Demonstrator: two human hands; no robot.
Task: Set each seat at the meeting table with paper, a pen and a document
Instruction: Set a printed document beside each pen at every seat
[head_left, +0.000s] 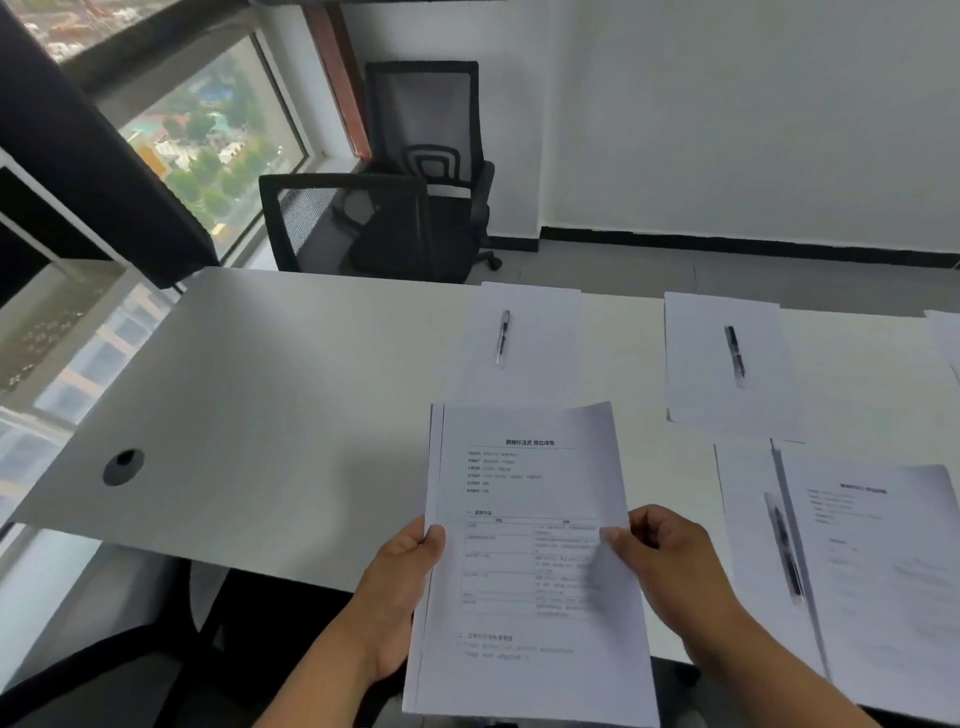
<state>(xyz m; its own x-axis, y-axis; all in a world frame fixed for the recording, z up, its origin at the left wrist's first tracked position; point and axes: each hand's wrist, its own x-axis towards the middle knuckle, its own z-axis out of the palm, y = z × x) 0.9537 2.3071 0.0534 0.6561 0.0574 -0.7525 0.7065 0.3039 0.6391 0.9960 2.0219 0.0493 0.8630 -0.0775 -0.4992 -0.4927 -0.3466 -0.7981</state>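
So the whole thing right now hinges on where that stack goes. Left hand (410, 561) has its thumb clamped on the left edge of the stack of documents (524, 551), fingers hidden underneath. The stack is held above the near edge of the surface (270, 395), long axis running 12 to 6.

Right hand (660, 551) is pinching the stack's right edge around the middle, looks like it's peeling off the top sheet, though it's a bit blurry there.

From the hands, the blank paper (524, 338) with a pen (503, 336) lying on it sits at 12 o'clock, pen pointing roughly 12 to 6 too. No document there yet, so my guess is that seat gets the next one, and the right hand is nearer for the reach.

Further right at about 1 o'clock there's another sheet (727, 364) with a pen (735, 356), also no document.

At 3 o'clock the near seat already has a printed document (883, 571) beside a pen (787, 556).

No containers anywhere that I can see.
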